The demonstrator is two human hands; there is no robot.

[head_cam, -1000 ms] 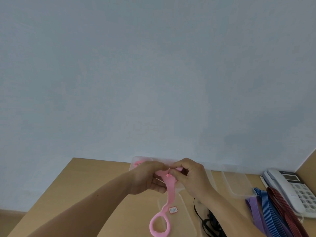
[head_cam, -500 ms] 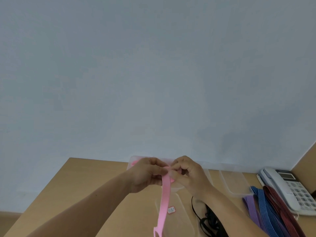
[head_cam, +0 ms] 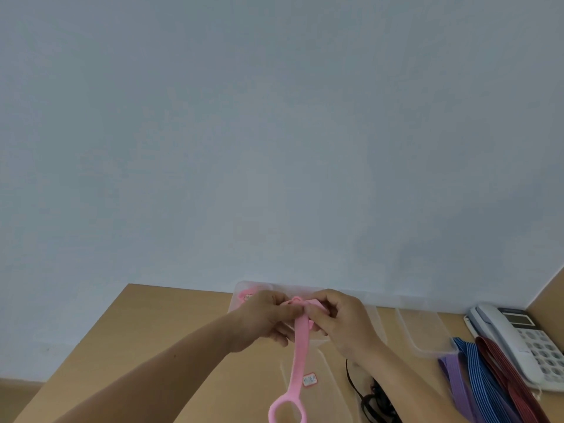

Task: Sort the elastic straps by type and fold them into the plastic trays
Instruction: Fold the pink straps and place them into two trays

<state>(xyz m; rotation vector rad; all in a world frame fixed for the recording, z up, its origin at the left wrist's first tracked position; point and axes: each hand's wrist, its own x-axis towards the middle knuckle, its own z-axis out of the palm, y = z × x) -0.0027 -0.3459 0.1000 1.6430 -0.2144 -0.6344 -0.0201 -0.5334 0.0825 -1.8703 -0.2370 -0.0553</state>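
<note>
Now | left hand, right hand pinch pink strap | label illegible

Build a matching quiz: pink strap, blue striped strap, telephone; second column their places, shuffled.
1. pink strap
2. blue striped strap
3. telephone

A. far right on the desk
B. pinched by the left hand and the right hand
C. between the purple strap and the dark red strap

Pairs: 1-B, 2-C, 3-A
</note>
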